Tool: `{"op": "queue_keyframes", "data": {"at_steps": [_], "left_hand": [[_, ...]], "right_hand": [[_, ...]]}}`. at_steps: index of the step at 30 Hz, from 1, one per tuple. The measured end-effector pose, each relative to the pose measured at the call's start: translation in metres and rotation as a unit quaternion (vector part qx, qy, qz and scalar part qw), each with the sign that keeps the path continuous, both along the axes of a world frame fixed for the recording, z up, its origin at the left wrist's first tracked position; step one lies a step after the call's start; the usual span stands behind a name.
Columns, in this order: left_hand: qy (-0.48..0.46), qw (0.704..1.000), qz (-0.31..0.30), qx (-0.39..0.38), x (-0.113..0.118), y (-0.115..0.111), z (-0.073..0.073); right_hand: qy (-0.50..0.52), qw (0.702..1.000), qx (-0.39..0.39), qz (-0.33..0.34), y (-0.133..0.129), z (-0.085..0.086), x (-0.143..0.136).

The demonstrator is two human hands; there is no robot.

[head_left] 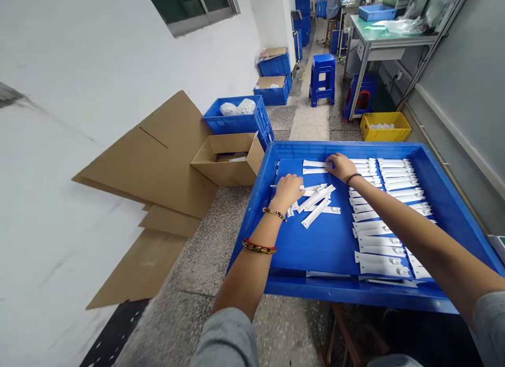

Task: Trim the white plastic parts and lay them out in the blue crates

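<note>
My left hand [290, 190] is closed around a slim white plastic strip [273, 186], whose ends poke out on both sides of the fingers. Below and right of it, a loose pile of similar white strips [315, 201] lies crosswise on the blue sheet. My right hand [341, 167] pinches the right end of another white strip [314, 164] near the tray's far side; its fingertips are partly hidden. A second strip [314, 171] lies parallel just below. Neat columns of strips [381, 241] fill the right part of the blue tray [307, 292], partly under my right forearm.
Left of the tray stand an open cardboard box [221, 172], a blue crate [229, 126] with wrapped bundles, and leaning cardboard sheets [165, 161]. Beyond are a blue stool [322, 80], a yellow bin [385, 135] and a workbench [394, 38]. A person [334, 3] is far back.
</note>
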State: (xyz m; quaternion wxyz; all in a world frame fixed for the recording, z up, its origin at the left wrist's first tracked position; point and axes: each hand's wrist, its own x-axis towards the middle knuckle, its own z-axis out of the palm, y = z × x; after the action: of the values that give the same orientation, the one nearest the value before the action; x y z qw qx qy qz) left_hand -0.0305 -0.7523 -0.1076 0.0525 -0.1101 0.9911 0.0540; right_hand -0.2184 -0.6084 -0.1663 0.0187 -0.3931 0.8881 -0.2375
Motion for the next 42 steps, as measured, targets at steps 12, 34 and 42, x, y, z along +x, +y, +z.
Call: {"op": "queue_keyframes", "data": {"at_steps": [12,34,42], "left_hand": [[-0.018,1.0,-0.011,0.016,0.006,-0.007,0.0],[0.038,0.999,-0.014,-0.019,0.002,0.0,0.0],[0.032,0.998,-0.058,-0.006,-0.001,0.001,-0.003]], "right_hand": [[0.014,0.999,-0.019,-0.028,0.003,0.003,0.002],[-0.003,0.997,-0.047,0.064,0.031,0.004,0.026],[-0.037,0.989,0.014,0.14,0.03,0.007,0.043]]}}
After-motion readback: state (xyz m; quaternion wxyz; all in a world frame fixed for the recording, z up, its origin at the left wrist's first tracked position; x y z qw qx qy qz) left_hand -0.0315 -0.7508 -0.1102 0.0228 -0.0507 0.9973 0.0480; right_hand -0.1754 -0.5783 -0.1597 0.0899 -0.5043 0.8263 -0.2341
